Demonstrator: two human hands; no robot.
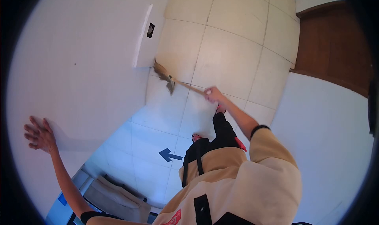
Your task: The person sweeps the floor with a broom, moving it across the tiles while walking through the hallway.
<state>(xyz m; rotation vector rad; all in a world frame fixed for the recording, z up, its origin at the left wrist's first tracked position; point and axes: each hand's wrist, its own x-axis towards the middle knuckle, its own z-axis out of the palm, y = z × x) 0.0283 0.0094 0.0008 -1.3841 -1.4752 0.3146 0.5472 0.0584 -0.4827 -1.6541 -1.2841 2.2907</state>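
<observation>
My right hand point(213, 94) is closed around the handle of a broom point(186, 85), just ahead of my feet. The broom's brown bristles point(162, 74) are fanned out on the tiled floor point(233, 47), against the foot of the wall on the left. My left hand point(40, 135) has its fingers spread, and its palm faces the white wall point(90, 87). It appears to rest on that surface, at the far left of the view.
A small dark socket opening point(150, 30) sits in the wall's raised part. A brown wooden door point(335, 47) is at the upper right. Toward the bottom left stands a grey cushioned seat point(112, 199). A dark arrow point(170, 155) shows over the floor beside my legs.
</observation>
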